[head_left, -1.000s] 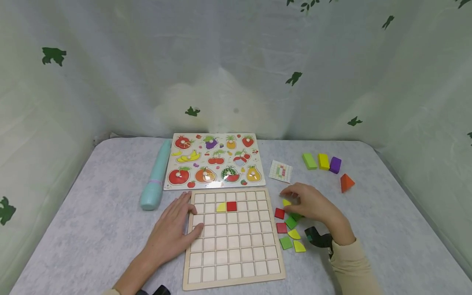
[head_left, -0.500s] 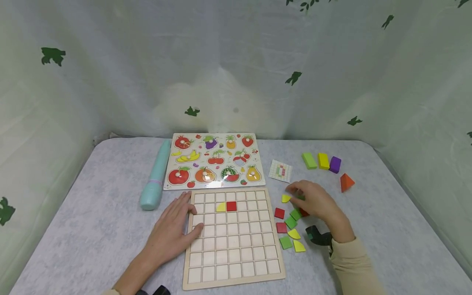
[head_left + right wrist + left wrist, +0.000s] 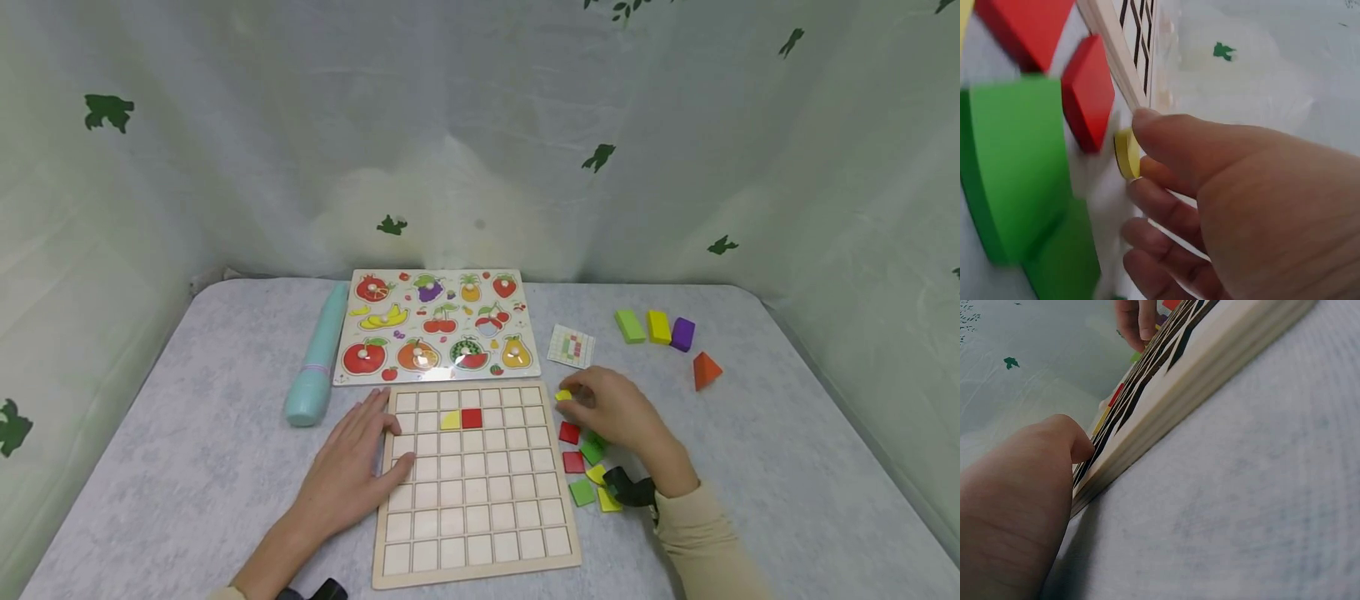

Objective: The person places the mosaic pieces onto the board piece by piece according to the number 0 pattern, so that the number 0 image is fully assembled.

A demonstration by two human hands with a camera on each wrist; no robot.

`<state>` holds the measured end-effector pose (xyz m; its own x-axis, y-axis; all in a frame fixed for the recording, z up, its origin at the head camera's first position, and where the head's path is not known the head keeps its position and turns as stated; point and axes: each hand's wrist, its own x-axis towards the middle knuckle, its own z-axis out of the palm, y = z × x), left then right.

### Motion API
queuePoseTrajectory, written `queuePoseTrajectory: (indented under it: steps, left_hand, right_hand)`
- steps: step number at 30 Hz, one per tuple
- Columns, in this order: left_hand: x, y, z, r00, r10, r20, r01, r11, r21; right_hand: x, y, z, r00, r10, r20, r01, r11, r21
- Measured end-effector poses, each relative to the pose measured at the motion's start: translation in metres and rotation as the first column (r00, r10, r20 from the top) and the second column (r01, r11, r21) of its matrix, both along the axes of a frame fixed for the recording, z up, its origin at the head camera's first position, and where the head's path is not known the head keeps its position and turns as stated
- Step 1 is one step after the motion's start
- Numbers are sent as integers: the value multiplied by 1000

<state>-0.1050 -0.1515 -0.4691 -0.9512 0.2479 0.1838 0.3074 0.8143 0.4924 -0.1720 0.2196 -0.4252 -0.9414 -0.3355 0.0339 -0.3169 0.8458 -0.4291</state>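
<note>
A wooden grid board (image 3: 476, 575) lies on the table, a yellow quarter-round tile (image 3: 450, 421) and a red square tile (image 3: 471, 418) set side by side in its second row. My left hand (image 3: 352, 467) rests along the board's left edge with fingers extended, the thumb over the border. Just off the upper right edge, my right hand (image 3: 618, 408) pinches another yellow quarter-round tile (image 3: 1127, 153) between thumb and fingers. Below that hand lie loose red (image 3: 573, 462), green (image 3: 581, 492) and yellow tiles (image 3: 609, 500), some partly hidden by the wrist camera.
A fruit peg puzzle (image 3: 438, 325) lies behind the board, with a light-blue cylindrical case (image 3: 315, 367) to its left. A small pattern card (image 3: 571, 347) sits right of the puzzle. Green, yellow (image 3: 658, 327) and purple blocks and an orange triangular block (image 3: 706, 372) stand farther right.
My right hand first hovers over the loose tiles, shifts right, then comes left with the yellow quarter-round tile, bringing it closer to the board's edge. My left hand stays put.
</note>
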Motion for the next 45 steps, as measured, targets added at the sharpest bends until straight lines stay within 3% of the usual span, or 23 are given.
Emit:
queuePoseTrajectory:
  steps: [10, 21, 36, 45]
  left_hand:
    - [-1, 0, 0, 1000, -1, -5, 1, 1000, 7]
    - [0, 1, 0, 1000, -1, -1, 1, 1000, 8]
    - [0, 1, 0, 1000, -3, -10, 3, 1000, 3]
    - [-1, 0, 0, 1000, 0, -1, 0, 1000, 5]
  right_hand:
    - [2, -10, -1, 1000, 12, 21, -11, 1000, -18]
    - [4, -15, 0, 1000, 20, -23, -22, 997, -80]
    - [10, -63, 3, 989, 148, -23, -150, 980, -132]
    - [12, -79, 1, 973, 231, -20, -231, 969, -82]
